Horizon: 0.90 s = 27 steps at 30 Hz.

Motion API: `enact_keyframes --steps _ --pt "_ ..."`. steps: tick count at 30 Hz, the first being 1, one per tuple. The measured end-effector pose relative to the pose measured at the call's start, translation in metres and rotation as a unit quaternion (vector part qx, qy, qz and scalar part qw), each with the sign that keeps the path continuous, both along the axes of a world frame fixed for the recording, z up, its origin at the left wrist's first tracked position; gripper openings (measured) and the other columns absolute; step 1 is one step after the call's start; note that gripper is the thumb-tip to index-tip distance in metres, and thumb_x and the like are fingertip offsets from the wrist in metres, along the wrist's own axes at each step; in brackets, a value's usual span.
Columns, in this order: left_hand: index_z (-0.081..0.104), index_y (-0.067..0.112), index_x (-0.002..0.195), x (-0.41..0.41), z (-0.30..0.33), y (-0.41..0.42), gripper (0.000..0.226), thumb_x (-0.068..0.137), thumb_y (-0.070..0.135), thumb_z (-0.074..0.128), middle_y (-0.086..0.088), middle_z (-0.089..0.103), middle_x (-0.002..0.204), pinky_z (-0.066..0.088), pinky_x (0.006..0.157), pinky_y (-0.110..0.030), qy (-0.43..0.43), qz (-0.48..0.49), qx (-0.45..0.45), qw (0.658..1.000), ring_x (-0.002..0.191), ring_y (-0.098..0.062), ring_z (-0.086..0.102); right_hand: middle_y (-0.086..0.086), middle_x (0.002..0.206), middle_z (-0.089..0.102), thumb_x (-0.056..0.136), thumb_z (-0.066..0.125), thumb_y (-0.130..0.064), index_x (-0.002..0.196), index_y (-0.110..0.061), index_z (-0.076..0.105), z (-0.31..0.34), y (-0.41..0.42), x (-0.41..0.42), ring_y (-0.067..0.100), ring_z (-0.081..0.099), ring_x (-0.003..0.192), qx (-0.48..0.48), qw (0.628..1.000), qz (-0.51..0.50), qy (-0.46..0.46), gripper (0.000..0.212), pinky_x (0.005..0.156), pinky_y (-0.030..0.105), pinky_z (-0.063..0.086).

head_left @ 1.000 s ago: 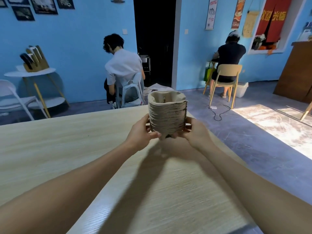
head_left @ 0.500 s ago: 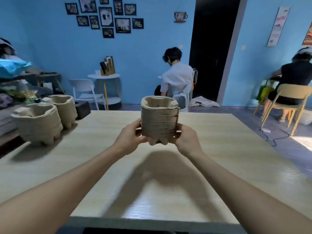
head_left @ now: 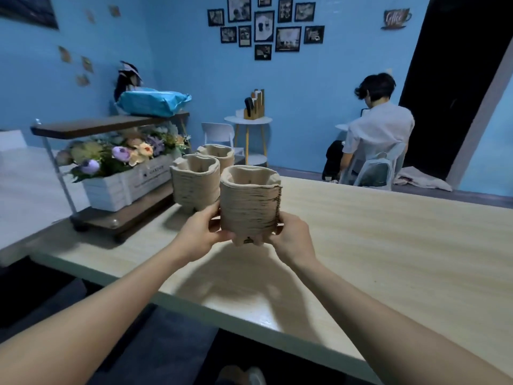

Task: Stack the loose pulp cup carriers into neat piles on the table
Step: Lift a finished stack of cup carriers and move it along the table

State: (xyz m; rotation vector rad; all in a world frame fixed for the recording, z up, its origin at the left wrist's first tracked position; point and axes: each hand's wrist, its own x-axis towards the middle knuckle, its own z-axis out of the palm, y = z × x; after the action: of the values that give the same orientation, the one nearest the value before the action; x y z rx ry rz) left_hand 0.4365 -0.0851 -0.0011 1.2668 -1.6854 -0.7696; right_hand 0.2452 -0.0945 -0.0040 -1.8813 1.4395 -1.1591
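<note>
I hold a tall stack of pulp cup carriers upright between both hands, lifted clear of the wooden table, which carries its shadow under my grip. My left hand curls round the lower left side of the stack, thumb toward me and fingers wrapped behind. My right hand clasps the lower right side the same way, fingertips tucked under the bottom edge. Both grips are narrow and close on the stack's base.

Just beyond my left hand, a second pile of carriers stands on the table, very close to the stack I hold; I cannot tell whether they touch. A third pile stands behind that one, farther from my grip.

Left of my hands, past those piles, a white crate of artificial flowers sits on the lower board of a small shelf rack. Well beyond my right hand, a seated person in a white shirt faces away.
</note>
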Motion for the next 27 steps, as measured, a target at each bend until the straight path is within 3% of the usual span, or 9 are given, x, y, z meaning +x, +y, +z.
enact_keyframes --steps 4,9,14,18,24,27 --pt "0.041 0.022 0.133 0.047 -0.011 0.005 0.072 0.075 -0.009 0.070 0.003 0.057 0.124 0.045 0.100 -0.028 -0.004 0.034 0.021 0.999 0.112 -0.014 0.058 0.003 0.079 0.068 0.070 0.075 -0.005 0.086 -0.008 0.072 -0.013 -0.004 0.047 0.015 0.053 0.070 -0.003 0.999 0.030 0.011 0.017 0.056 0.018 0.035" --pt "0.036 0.015 0.142 0.096 -0.025 0.009 0.078 0.076 -0.003 0.072 0.003 0.056 0.128 0.047 0.085 -0.010 -0.050 0.068 0.041 0.996 0.107 -0.009 0.060 0.005 0.094 0.073 0.074 0.070 -0.002 0.096 -0.007 0.072 -0.027 -0.008 0.092 0.017 0.064 0.085 0.004 0.997 0.060 0.037 0.022 0.068 0.020 0.041" --pt "0.047 0.016 0.136 0.128 -0.028 0.004 0.067 0.076 0.000 0.073 0.008 0.063 0.114 0.047 0.094 -0.027 -0.073 0.125 0.019 0.989 0.101 -0.007 0.062 0.012 0.092 0.071 0.078 0.069 -0.005 0.089 -0.003 0.070 -0.025 -0.018 0.120 0.025 0.060 0.084 -0.016 0.996 0.057 0.065 0.012 0.062 0.022 0.029" --pt "0.056 0.012 0.127 0.146 -0.031 -0.002 0.057 0.075 -0.006 0.071 0.005 0.066 0.108 0.048 0.097 -0.035 -0.053 0.170 0.007 0.984 0.100 -0.013 0.064 0.011 0.093 0.071 0.082 0.071 -0.012 0.091 -0.003 0.067 -0.028 -0.028 0.143 0.024 0.062 0.086 -0.011 0.995 0.054 0.083 0.013 0.066 0.027 0.035" --pt "0.057 0.013 0.126 0.157 -0.029 -0.011 0.052 0.078 -0.006 0.068 0.003 0.065 0.109 0.045 0.089 -0.021 -0.070 0.194 0.004 0.978 0.095 -0.008 0.062 0.008 0.085 0.065 0.083 0.068 -0.012 0.088 -0.001 0.065 -0.026 -0.036 0.163 0.023 0.056 0.078 -0.011 0.994 0.049 0.100 0.012 0.063 0.027 0.031" --pt "0.056 0.015 0.128 0.160 -0.029 -0.014 0.053 0.080 -0.005 0.067 0.001 0.066 0.111 0.046 0.094 -0.026 -0.068 0.202 0.008 0.977 0.098 -0.009 0.062 0.012 0.091 0.068 0.083 0.069 -0.013 0.090 -0.002 0.065 -0.027 -0.038 0.168 0.027 0.059 0.082 -0.012 0.994 0.041 0.102 0.014 0.066 0.031 0.037"
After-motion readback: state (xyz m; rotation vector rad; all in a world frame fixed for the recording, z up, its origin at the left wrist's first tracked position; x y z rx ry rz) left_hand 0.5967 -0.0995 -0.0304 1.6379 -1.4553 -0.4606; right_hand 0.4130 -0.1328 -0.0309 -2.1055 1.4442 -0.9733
